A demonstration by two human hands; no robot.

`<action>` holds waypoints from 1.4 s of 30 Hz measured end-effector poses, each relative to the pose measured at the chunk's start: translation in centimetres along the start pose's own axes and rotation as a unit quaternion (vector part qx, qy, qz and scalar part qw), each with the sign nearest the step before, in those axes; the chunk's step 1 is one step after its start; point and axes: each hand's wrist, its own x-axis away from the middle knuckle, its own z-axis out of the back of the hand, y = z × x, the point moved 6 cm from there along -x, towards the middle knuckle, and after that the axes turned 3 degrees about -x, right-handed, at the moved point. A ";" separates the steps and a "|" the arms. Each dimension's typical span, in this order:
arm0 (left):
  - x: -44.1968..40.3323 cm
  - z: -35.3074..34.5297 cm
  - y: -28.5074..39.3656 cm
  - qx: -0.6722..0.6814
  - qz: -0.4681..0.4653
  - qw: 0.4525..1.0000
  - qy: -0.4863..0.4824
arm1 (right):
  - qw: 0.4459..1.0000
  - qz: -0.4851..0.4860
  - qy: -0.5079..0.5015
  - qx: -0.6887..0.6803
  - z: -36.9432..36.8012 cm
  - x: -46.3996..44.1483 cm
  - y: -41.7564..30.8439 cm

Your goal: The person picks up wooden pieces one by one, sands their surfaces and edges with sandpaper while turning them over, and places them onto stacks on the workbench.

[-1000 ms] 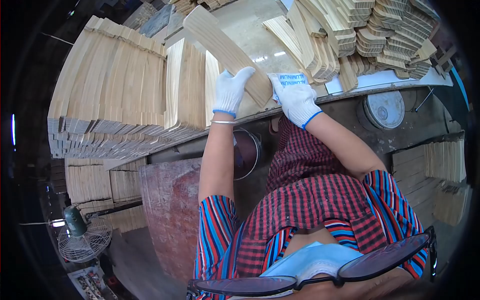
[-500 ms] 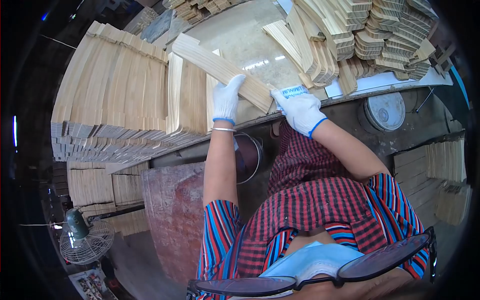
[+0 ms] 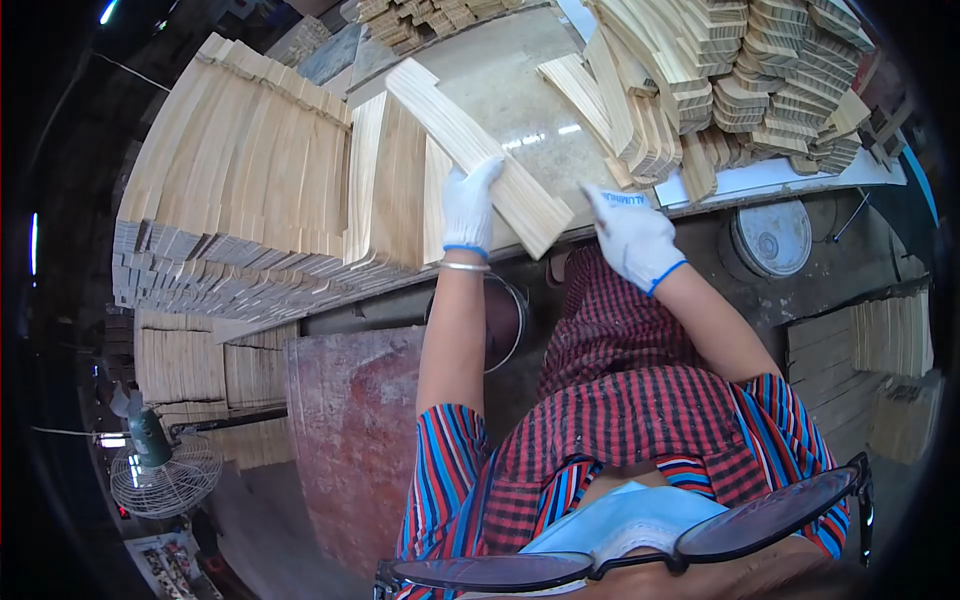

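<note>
Holding a pale, striped-grain, notched board (image 3: 478, 150) in the left hand (image 3: 469, 205).

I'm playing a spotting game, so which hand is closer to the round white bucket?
The right hand. It's a bit left of the bucket, gripping a printed sheet; the left hand is farther left, holding a wooden board.

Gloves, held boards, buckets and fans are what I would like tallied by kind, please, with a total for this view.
Gloves: 2 (left glove, right glove)
Held boards: 1 (wooden board)
Buckets: 2 (lidded bucket, partly hidden dark bucket)
Fans: 1 (wire-caged fan)
Total: 6
</note>
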 end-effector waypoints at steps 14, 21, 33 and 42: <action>19.7 -5.2 -5.6 0.288 0.406 0.852 -0.163 | 0.998 0.028 0.035 -0.051 -1.3 1.0 0.5; 19.8 -5.2 -5.4 0.263 0.399 0.864 -0.157 | 0.997 0.077 0.030 -0.007 -3.9 3.6 0.6; 19.7 -5.1 -6.0 0.280 0.401 0.860 -0.142 | 0.992 0.019 -0.083 -0.089 -3.4 1.9 -0.5; 19.8 -5.4 -5.8 0.340 0.395 0.835 -0.180 | 0.987 0.026 0.067 -0.143 -2.4 1.4 0.5</action>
